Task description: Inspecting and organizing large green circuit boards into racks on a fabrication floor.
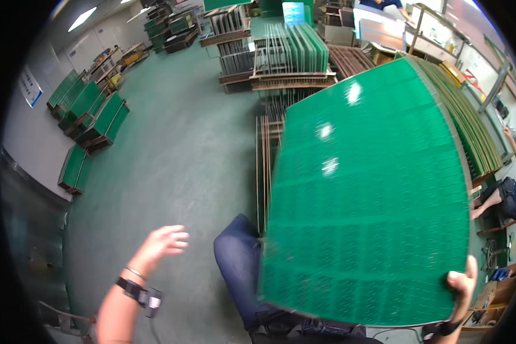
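A large green circuit board panel with rows of fine markings fills the right half of the head view, tilted in front of me. My right hand grips its lower right edge, the thumb on the face and the other fingers behind. Its far end reaches toward a row of upright green panels, partly behind it. My left hand is held in the air over the floor, left of the panel, fingers stretched and holding nothing. A black band with a small box sits at the left wrist.
Racks of upright green panels stand beyond the panel. Along the left wall are more stacked green panels. Green floor lies between them. Another person's arm shows at the right, beside a bench; one more person is at the far back.
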`<control>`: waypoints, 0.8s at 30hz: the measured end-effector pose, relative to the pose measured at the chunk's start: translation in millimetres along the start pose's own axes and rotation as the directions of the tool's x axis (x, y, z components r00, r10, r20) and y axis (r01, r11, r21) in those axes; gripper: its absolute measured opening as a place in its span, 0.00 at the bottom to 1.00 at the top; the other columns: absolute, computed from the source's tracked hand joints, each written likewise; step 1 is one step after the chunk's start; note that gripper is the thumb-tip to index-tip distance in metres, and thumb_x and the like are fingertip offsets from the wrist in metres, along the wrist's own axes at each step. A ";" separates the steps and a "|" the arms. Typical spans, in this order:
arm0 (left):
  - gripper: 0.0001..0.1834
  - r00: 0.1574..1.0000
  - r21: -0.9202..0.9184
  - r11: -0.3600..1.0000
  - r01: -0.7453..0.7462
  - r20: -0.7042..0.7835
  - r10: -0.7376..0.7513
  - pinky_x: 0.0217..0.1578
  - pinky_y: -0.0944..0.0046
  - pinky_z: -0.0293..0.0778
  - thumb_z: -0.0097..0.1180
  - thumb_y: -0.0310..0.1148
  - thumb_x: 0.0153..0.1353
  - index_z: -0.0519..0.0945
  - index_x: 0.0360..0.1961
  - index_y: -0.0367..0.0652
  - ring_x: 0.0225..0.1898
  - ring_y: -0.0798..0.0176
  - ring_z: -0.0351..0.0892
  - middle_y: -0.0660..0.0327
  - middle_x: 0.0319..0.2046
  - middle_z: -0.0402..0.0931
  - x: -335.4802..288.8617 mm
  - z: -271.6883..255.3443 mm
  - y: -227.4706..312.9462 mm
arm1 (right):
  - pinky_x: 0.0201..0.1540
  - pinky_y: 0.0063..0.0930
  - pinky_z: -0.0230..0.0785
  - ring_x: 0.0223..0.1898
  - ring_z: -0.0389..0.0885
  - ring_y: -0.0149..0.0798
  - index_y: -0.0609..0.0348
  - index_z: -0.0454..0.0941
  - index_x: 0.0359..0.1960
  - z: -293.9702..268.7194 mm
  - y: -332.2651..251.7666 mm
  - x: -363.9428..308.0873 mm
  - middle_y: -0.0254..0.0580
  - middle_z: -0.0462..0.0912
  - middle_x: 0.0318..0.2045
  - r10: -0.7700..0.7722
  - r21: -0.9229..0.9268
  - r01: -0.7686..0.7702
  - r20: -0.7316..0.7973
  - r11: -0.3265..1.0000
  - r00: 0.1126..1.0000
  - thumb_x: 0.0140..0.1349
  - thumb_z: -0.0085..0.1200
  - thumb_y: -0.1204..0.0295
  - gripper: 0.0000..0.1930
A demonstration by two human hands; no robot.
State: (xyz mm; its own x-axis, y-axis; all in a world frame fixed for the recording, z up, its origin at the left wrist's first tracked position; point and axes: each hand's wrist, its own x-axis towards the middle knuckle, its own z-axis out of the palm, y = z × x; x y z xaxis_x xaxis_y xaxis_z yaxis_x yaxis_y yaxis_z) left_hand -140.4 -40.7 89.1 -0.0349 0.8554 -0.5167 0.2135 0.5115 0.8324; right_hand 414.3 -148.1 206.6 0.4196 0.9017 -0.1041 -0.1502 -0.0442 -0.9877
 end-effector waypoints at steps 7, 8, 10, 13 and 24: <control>0.18 0.906 0.153 0.934 -0.321 -0.237 0.351 0.39 0.69 0.74 0.47 0.40 0.66 0.73 0.50 0.41 0.38 0.68 0.78 0.60 0.41 0.78 56.0 -35.9 55.0 | 0.29 0.15 0.60 0.27 0.68 0.22 0.65 0.71 0.50 15.5 7.0 24.1 0.34 0.77 0.35 -0.156 -0.373 0.173 0.075 0.911 0.985 0.53 0.55 0.76 0.20; 0.19 0.885 0.048 0.908 -0.416 -0.209 0.417 0.40 0.69 0.74 0.48 0.41 0.65 0.73 0.51 0.40 0.40 0.67 0.78 0.59 0.42 0.78 91.4 -6.2 46.4 | 0.30 0.14 0.59 0.27 0.67 0.21 0.65 0.70 0.51 29.1 12.9 26.5 0.33 0.76 0.35 -0.119 -0.367 0.143 0.089 0.919 0.989 0.55 0.54 0.76 0.20; 0.18 0.869 -0.163 0.854 -0.494 -0.129 0.478 0.41 0.67 0.74 0.48 0.39 0.64 0.73 0.51 0.39 0.41 0.66 0.78 0.57 0.43 0.78 127.2 42.1 24.6 | 0.32 0.15 0.62 0.30 0.69 0.22 0.66 0.70 0.51 52.2 20.7 35.3 0.34 0.77 0.36 -0.033 -0.431 0.103 0.167 0.897 0.985 0.57 0.52 0.77 0.18; 0.13 0.873 -0.151 0.861 -0.486 -0.117 0.473 0.42 0.66 0.74 0.46 0.29 0.63 0.75 0.46 0.36 0.40 0.65 0.78 0.57 0.40 0.79 192.7 110.7 -44.9 | 0.33 0.19 0.67 0.32 0.74 0.25 0.67 0.70 0.49 109.0 53.9 49.7 0.36 0.80 0.35 -0.173 -0.360 0.286 0.316 0.888 0.933 0.61 0.49 0.79 0.14; 0.17 0.680 0.470 0.700 -0.538 -0.248 0.690 0.62 0.54 0.58 0.46 0.18 0.55 0.77 0.45 0.41 0.63 0.46 0.59 0.53 0.58 0.67 250.9 239.6 -87.9 | 0.31 0.38 0.71 0.28 0.79 0.56 0.61 0.55 0.65 213.7 224.9 114.3 0.60 0.78 0.31 -0.151 -0.598 0.483 0.519 0.639 0.842 0.58 0.46 0.80 0.30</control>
State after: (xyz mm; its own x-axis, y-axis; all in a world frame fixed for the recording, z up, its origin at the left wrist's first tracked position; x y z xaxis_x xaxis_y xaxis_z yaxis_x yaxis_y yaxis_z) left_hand 66.0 109.5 -161.8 -0.1188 0.9548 0.2723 0.6267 -0.1406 0.7664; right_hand 237.3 37.0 -2.5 -0.0887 0.9886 0.1219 0.6424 0.1503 -0.7515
